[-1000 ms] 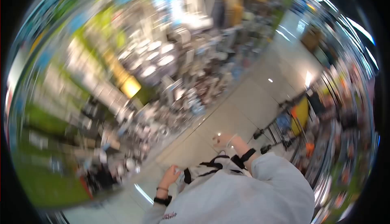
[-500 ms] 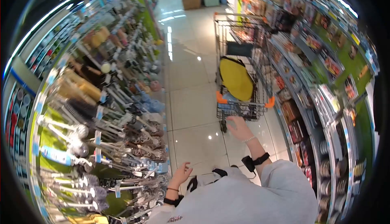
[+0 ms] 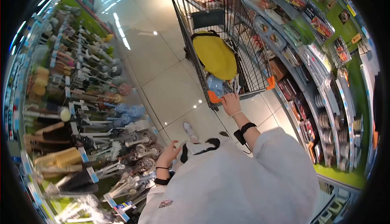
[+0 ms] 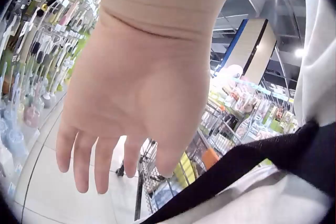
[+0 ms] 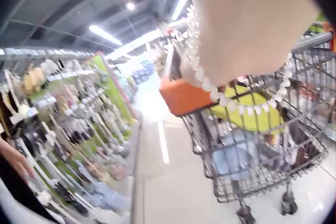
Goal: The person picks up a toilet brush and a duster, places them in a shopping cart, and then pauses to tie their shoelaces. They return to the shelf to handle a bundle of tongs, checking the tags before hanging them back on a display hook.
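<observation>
A wire shopping cart [image 3: 248, 61] with orange handle corners stands ahead of the person. At its handle, beside the left orange corner [image 3: 214, 97], is the right hand [image 3: 232, 104], its fingers bent over the bar. The wrist and a white bead bracelet [image 5: 252, 109] hide those fingers in the right wrist view. Inside the cart lie a yellow bag [image 3: 214, 55] and a light blue item [image 5: 234, 157]. The left hand [image 3: 168, 154] hangs at the person's left side, empty. In the left wrist view its palm [image 4: 136, 92] shows, with fingers loosely straight.
To the left runs a shelf [image 3: 81, 114] hung with brushes and other long-handled goods. A second shelf [image 3: 308, 74], with packaged goods and stacked dishes, stands along the right close to the cart. Pale floor tiles [image 3: 162, 78] lie between them. One white shoe [image 3: 188, 128] shows below.
The view has swung round from the left shelf to the cart, which now appears nearer. The right hand has come forward onto the handle. The left hand stays low at the side.
</observation>
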`<state>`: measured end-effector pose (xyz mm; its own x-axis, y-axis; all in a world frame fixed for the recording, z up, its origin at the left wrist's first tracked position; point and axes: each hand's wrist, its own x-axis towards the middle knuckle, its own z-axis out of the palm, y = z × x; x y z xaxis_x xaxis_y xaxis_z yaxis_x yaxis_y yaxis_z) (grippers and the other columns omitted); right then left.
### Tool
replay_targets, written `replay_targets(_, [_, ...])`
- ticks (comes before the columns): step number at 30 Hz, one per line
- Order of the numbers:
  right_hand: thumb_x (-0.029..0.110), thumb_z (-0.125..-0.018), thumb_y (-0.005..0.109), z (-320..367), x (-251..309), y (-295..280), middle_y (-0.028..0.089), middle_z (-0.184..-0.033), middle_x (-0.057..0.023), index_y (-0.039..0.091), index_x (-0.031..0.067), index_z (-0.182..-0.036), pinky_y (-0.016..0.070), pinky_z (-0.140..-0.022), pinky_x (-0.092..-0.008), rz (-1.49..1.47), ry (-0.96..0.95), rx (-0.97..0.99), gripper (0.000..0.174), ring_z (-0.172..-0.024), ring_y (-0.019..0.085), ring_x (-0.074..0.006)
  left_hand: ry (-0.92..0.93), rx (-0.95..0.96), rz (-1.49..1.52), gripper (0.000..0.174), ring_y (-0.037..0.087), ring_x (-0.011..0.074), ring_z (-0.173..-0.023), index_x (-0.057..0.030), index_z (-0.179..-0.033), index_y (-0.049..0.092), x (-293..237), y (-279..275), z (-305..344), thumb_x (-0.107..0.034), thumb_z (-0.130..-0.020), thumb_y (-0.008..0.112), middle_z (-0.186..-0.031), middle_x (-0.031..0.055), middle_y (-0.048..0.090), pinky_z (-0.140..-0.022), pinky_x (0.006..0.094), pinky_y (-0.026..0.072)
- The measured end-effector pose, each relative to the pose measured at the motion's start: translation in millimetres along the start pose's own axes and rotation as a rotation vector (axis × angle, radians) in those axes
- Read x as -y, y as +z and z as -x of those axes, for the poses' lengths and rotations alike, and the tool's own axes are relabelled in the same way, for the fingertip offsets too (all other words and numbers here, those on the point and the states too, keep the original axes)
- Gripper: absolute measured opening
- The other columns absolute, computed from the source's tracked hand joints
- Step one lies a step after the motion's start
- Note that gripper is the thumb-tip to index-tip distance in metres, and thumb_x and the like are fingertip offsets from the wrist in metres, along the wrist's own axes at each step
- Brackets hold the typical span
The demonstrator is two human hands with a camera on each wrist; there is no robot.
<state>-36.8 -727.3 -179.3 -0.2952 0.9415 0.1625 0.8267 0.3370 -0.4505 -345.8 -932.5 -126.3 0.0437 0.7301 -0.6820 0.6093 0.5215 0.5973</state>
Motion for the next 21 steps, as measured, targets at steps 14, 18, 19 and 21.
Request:
replay_targets(14, [0.021, -0.071, 0.058, -46, -49, -11, 0.061, -0.076, -0.0086, 0.061, 0.0049, -0.075, 0.0418, -0.074, -0.0361, -0.075, 0.452, 0.199, 0.017, -0.079, 0.056, -0.0260, 0.324, -0.018, -0.102, 0.041, 0.055, 0.0283, -0.080, -0.0050, -0.115, 0.044, -78, -189, -144, -0.023, -0.080, 0.057, -0.089, 0.0182, 0.056, -0.071, 0.0352, 0.0444])
replay_targets(18, [0.034, -0.068, 0.063, -113, -120, -19, 0.063, -0.082, -0.0135, 0.064, 0.0046, -0.087, 0.0470, -0.070, -0.0347, -0.024, 0.740, 0.616, 0.035, -0.078, 0.060, -0.0270, 0.382, 0.101, -0.120, 0.041, 0.054, 0.0276, -0.082, -0.0045, -0.115, 0.044, -116, -206, -174, -0.023, -0.080, 0.057, -0.089, 0.0176, 0.056, -0.071, 0.0347, 0.0441])
replay_targets(19, [0.035, -0.067, 0.063, -133, -136, -18, 0.063, -0.082, -0.0138, 0.064, 0.0050, -0.087, 0.0469, -0.071, -0.0345, 0.017, 0.779, 0.669, 0.036, -0.078, 0.060, -0.0266, 0.376, 0.114, -0.132, 0.041, 0.054, 0.0276, -0.082, -0.0045, -0.115, 0.044, -121, -210, -184, -0.023, -0.080, 0.057, -0.089, 0.0176, 0.056, -0.071, 0.0347, 0.0441])
replay_targets(21, [0.034, -0.067, 0.065, -171, -147, -15, 0.060, -0.103, -0.0061, 0.059, 0.0122, -0.106, 0.0443, -0.078, -0.0331, 0.034, 0.889, 0.751, 0.045, -0.091, 0.056, -0.0239, 0.361, 0.112, -0.139, 0.042, 0.054, 0.0278, -0.083, -0.0032, -0.114, 0.044, -125, -218, -202, -0.023, -0.080, 0.058, -0.089, 0.0175, 0.056, -0.072, 0.0347, 0.0440])
